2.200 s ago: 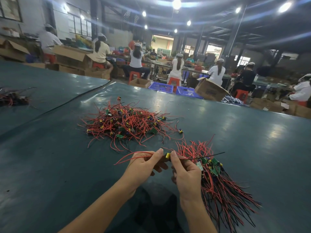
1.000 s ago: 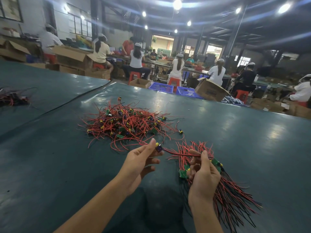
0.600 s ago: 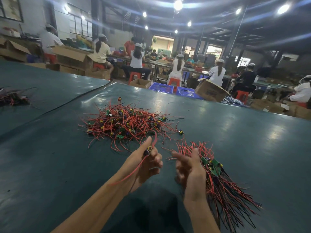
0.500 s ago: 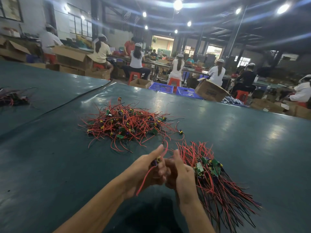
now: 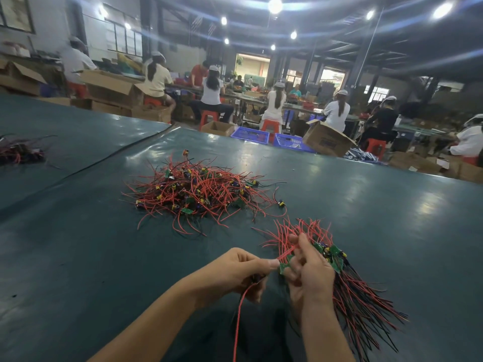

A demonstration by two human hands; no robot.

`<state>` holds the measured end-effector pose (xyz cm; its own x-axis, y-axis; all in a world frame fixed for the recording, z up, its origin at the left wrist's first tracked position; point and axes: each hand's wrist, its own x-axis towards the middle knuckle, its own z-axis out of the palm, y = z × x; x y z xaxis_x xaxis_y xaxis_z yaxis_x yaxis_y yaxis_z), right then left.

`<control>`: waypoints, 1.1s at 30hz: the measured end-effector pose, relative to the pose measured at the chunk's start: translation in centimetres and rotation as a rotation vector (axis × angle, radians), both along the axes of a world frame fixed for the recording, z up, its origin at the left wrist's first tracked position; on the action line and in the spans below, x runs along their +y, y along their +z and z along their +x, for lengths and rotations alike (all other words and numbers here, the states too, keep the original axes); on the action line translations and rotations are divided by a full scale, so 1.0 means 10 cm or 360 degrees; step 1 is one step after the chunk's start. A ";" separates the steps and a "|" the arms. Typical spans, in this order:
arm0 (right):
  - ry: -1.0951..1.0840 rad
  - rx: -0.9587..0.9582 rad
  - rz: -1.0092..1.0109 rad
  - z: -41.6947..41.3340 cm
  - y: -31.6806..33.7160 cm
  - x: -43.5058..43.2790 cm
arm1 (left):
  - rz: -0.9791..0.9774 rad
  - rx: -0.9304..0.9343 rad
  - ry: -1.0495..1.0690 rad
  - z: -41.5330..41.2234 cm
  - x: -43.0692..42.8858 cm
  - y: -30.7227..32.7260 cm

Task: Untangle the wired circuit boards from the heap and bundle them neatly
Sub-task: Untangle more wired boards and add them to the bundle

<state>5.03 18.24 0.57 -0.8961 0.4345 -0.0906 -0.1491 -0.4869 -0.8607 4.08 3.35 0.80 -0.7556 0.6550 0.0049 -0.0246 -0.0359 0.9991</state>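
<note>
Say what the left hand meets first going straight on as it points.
The left hand, gripping a red wire, would probably meet the green circuit board first, with the right hand just behind.

Over the counter [image 5: 104, 257] the hands meet at one green board [image 5: 285, 267]. The right hand [image 5: 311, 273] pinches it, while the left hand [image 5: 235, 270] grips its red wire [image 5: 237, 322], which trails down. The heap [image 5: 198, 194] lies beyond, and the bundle [image 5: 352, 296] is just beside the right hand.

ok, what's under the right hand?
The sorted bundle: green boards show past the right hand, red and black wires fan out toward the person. The hand covers the bundle's middle; whether it rests there cannot be told.
</note>
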 end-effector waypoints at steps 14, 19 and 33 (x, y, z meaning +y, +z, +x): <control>-0.0011 0.0204 0.0394 0.05 -0.03 0.06 | -0.0148 -0.0017 0.0604 -0.15 -0.12 0.01; 0.0080 0.0266 0.0629 0.03 -0.08 -0.06 | -0.0291 0.0266 0.0414 -0.16 0.02 -0.14; 0.0613 0.0069 0.1249 0.01 -0.32 -0.20 | -0.1425 0.1230 0.1449 -0.58 -0.59 -0.37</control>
